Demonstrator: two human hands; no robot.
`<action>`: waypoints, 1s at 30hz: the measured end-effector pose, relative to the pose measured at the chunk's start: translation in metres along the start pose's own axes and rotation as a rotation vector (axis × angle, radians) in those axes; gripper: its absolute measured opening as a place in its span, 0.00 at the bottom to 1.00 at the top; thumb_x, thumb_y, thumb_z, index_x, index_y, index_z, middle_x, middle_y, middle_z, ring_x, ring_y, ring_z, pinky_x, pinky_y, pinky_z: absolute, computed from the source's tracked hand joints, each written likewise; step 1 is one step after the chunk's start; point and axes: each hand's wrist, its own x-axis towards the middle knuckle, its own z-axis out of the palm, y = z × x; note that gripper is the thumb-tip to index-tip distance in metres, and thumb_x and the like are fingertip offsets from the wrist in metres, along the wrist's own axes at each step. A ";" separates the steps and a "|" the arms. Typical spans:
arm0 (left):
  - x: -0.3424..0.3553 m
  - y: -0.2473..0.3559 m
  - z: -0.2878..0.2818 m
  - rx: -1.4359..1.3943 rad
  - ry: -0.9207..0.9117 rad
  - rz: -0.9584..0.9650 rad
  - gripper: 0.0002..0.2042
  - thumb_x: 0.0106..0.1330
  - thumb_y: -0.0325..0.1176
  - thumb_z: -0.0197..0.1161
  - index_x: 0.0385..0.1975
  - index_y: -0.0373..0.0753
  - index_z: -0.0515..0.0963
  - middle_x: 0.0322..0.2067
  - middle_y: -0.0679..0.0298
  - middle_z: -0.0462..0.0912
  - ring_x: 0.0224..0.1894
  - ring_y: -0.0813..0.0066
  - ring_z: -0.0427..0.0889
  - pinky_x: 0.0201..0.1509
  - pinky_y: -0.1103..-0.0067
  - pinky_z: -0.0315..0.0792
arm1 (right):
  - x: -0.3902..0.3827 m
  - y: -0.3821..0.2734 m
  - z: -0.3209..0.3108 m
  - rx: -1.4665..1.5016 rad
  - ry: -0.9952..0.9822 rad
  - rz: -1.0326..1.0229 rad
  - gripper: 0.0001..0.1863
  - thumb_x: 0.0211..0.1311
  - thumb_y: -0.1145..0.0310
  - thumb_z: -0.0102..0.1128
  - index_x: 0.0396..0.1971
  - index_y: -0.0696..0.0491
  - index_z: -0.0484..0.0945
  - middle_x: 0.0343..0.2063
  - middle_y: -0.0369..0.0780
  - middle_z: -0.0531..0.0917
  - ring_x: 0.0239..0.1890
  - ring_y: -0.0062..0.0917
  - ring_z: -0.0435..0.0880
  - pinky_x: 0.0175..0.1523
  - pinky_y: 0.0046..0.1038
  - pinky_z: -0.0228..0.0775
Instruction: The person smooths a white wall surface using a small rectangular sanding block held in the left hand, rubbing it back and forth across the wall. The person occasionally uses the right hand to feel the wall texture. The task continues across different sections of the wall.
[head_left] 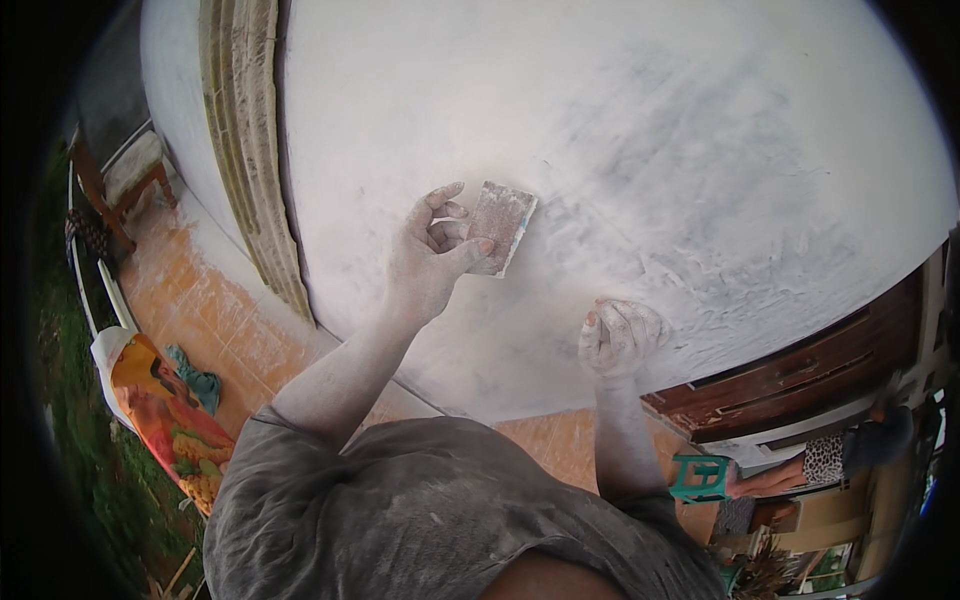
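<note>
My left hand (430, 250), coated in white dust, grips a flat rectangular sanding block (500, 225) between thumb and fingers. The block's face is brownish red and dusted white, with pale edges; it is held in front of the wall (420, 90). Lower and to the right, my right hand (622, 338) is closed in a loose fist before the wall, with nothing showing in it. Whether its knuckles touch the surface I cannot tell. White and grey smears cover the wall, heaviest to the right of the block.
Ridged tan trim (245, 130) runs down the left. Orange floor tiles (225, 310) carry white dust. A wooden chair (135, 180), a colourful printed sheet (165, 400) and a green cloth (197, 380) are left. At right are a brown door (800, 365), green stool (700, 478) and another person (825, 458).
</note>
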 end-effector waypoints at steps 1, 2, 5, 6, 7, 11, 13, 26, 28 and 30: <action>-0.005 0.001 -0.003 0.031 -0.036 -0.005 0.35 0.59 0.18 0.71 0.68 0.32 0.65 0.48 0.64 0.72 0.46 0.71 0.84 0.50 0.75 0.85 | 0.003 -0.003 -0.002 0.068 0.010 0.033 0.06 0.62 0.65 0.65 0.37 0.48 0.82 0.35 0.34 0.86 0.40 0.29 0.82 0.52 0.37 0.66; -0.009 0.002 -0.006 0.054 -0.063 0.003 0.35 0.59 0.18 0.72 0.68 0.32 0.65 0.47 0.64 0.73 0.45 0.72 0.84 0.49 0.75 0.84 | 0.007 -0.007 -0.005 0.143 0.021 0.079 0.08 0.61 0.66 0.66 0.39 0.48 0.83 0.36 0.35 0.86 0.41 0.30 0.83 0.51 0.38 0.69; -0.019 0.004 -0.015 0.264 -0.177 0.170 0.35 0.57 0.19 0.74 0.67 0.34 0.68 0.44 0.64 0.77 0.40 0.76 0.83 0.45 0.79 0.80 | 0.024 -0.023 -0.010 0.463 0.039 0.197 0.14 0.60 0.69 0.67 0.47 0.53 0.83 0.40 0.41 0.86 0.45 0.34 0.83 0.52 0.39 0.74; -0.021 0.005 -0.018 0.358 -0.225 0.246 0.35 0.56 0.19 0.75 0.67 0.34 0.69 0.43 0.64 0.78 0.39 0.78 0.82 0.43 0.80 0.78 | 0.030 -0.029 -0.010 0.577 0.021 0.237 0.17 0.61 0.70 0.67 0.49 0.55 0.82 0.42 0.43 0.86 0.46 0.36 0.84 0.53 0.40 0.75; -0.023 0.007 -0.021 0.456 -0.269 0.329 0.35 0.56 0.19 0.75 0.66 0.36 0.70 0.40 0.65 0.80 0.38 0.78 0.82 0.42 0.79 0.78 | 0.035 -0.034 -0.010 0.605 -0.037 0.294 0.18 0.61 0.69 0.67 0.51 0.56 0.82 0.43 0.44 0.86 0.47 0.37 0.84 0.54 0.39 0.76; -0.031 0.009 -0.031 0.678 -0.391 0.507 0.34 0.53 0.17 0.76 0.63 0.39 0.73 0.33 0.67 0.83 0.35 0.77 0.82 0.39 0.77 0.77 | 0.048 -0.053 0.000 0.796 -0.390 0.502 0.23 0.65 0.65 0.68 0.56 0.60 0.79 0.49 0.48 0.84 0.52 0.37 0.84 0.59 0.34 0.74; -0.036 0.008 -0.035 0.699 -0.406 0.482 0.34 0.51 0.18 0.76 0.62 0.39 0.75 0.34 0.68 0.83 0.35 0.75 0.82 0.40 0.77 0.77 | 0.045 -0.059 0.007 0.947 -0.581 0.562 0.22 0.67 0.65 0.69 0.56 0.60 0.80 0.49 0.48 0.84 0.51 0.33 0.84 0.59 0.32 0.74; -0.070 -0.018 -0.059 0.651 -0.151 -0.026 0.21 0.58 0.25 0.74 0.53 0.35 0.79 0.34 0.64 0.87 0.42 0.77 0.84 0.51 0.77 0.76 | -0.002 -0.078 0.031 1.181 -0.700 0.841 0.11 0.68 0.68 0.67 0.43 0.60 0.85 0.32 0.39 0.87 0.32 0.18 0.81 0.38 0.24 0.73; -0.073 -0.021 -0.061 0.542 -0.145 -0.138 0.19 0.60 0.25 0.73 0.51 0.34 0.79 0.33 0.65 0.87 0.41 0.78 0.84 0.50 0.79 0.76 | -0.005 -0.077 0.032 1.205 -0.751 0.923 0.11 0.69 0.68 0.67 0.42 0.60 0.85 0.33 0.37 0.87 0.33 0.16 0.81 0.38 0.24 0.73; -0.073 -0.023 -0.062 0.348 -0.139 -0.248 0.16 0.62 0.25 0.73 0.49 0.34 0.79 0.31 0.66 0.86 0.40 0.80 0.84 0.48 0.80 0.76 | -0.008 -0.076 0.034 1.224 -0.750 0.951 0.11 0.69 0.68 0.67 0.42 0.60 0.86 0.34 0.35 0.88 0.34 0.15 0.80 0.39 0.23 0.73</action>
